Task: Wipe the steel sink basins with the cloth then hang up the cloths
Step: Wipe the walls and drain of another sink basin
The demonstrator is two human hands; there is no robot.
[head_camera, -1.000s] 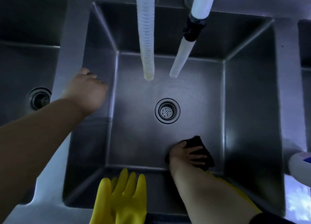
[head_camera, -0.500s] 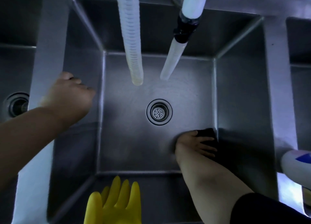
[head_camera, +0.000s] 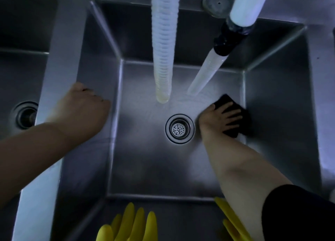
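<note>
Two bare hands work at a deep square stainless-steel sink basin point(head_camera: 145, 168), seen from above in the single head view. The right hand point(head_camera: 220, 118) lies flat with its fingers point(head_camera: 233, 114) spread, pressing a dark folded cloth point(head_camera: 243, 125) onto the basin floor at the right side, just right of the round perforated steel drain point(head_camera: 179, 128) and hard against the foot of the right wall. It pins the cloth under the palm and fingers rather than gripping it in a fist. The left hand point(head_camera: 79, 110) rests on the steel divider point(head_camera: 54, 77) at the left rim, fingers curled over the edge as a brace; it holds nothing.

A ribbed translucent hose point(head_camera: 162, 50) and a thinner clear tube with a black coupling point(head_camera: 208, 70) hang down from the far side, their ends near the cloth. Yellow rubber gloves point(head_camera: 130, 226) drape over the near rim. A second basin with its own drain point(head_camera: 25, 114) lies to the left.

To wipe well here, I would keep the palm flat and the pressure even, draw the cloth along the seam where floor meets wall, then work overlapping strokes towards the drain, steering clear of the hanging hose ends. The walls and the other basins look yet to be done, and the hanging-up comes after.
</note>
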